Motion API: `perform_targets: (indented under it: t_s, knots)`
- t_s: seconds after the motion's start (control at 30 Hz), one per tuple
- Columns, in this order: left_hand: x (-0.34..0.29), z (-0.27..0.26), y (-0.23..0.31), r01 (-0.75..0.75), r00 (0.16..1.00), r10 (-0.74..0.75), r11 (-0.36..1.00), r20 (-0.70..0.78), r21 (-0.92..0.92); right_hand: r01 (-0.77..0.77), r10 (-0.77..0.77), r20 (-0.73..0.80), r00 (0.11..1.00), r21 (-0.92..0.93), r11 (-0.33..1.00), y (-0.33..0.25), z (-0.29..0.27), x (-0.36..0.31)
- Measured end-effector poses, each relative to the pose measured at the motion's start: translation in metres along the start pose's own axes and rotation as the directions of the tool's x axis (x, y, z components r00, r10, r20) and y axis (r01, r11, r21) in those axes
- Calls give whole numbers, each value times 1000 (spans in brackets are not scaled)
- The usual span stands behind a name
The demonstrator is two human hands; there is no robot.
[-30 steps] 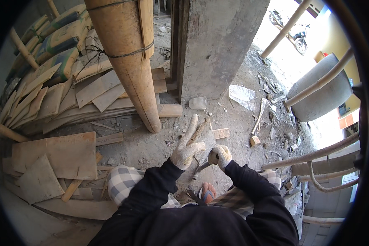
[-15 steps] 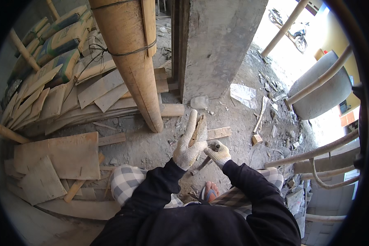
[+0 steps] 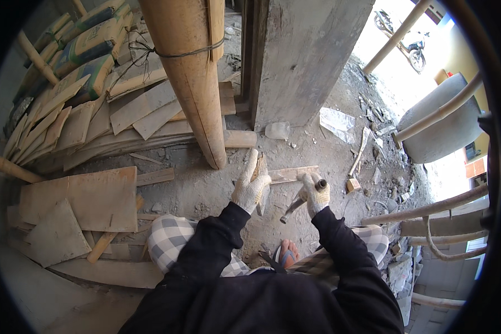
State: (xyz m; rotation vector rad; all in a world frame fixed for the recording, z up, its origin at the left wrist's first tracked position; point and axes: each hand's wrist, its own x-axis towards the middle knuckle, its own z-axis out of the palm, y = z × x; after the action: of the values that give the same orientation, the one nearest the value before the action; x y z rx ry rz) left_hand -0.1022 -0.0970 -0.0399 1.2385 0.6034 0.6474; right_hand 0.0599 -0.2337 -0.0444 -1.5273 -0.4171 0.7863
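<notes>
Head cam, L of pair, wide fisheye; looks down/fwd over chest, close above hands.

Hammer-like tool in the right hand – dark round end up, grey length slanting down-left, clear of the wood. Wood piece in the left hand – narrow, brown, ragged-edged, partly hidden by the glove.

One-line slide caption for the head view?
Gloved left hand holding a piece of wood, gloved right hand gripping a hammer-like tool, above debris-strewn ground.
</notes>
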Motion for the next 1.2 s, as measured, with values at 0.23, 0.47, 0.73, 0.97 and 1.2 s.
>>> perform_targets:
  t_s: [0.23, 0.47, 0.73, 0.97, 1.2]
  knots:
    - [-16, -1, -63, -159, 982, 28, 660, 188, 734, 294, -381, 136, 914, 424, 857, -90, -26, -16]
    - [-23, 2, -56, -556, 829, 293, 352, 475, 753, 21, -251, 353, 901, 542, 840, -117, -29, -32]
    - [-31, 21, -44, -749, 659, 436, 308, 612, 587, 92, -320, 275, 907, 610, 787, -121, -38, -33]
    - [-45, 31, -5, -704, 671, 338, 569, 660, 425, 232, -498, 267, 825, 643, 729, -156, -54, -53]
    - [6, 33, 21, -450, 849, 204, 764, 488, 463, 367, -670, 430, 605, 597, 714, -198, -67, -70]
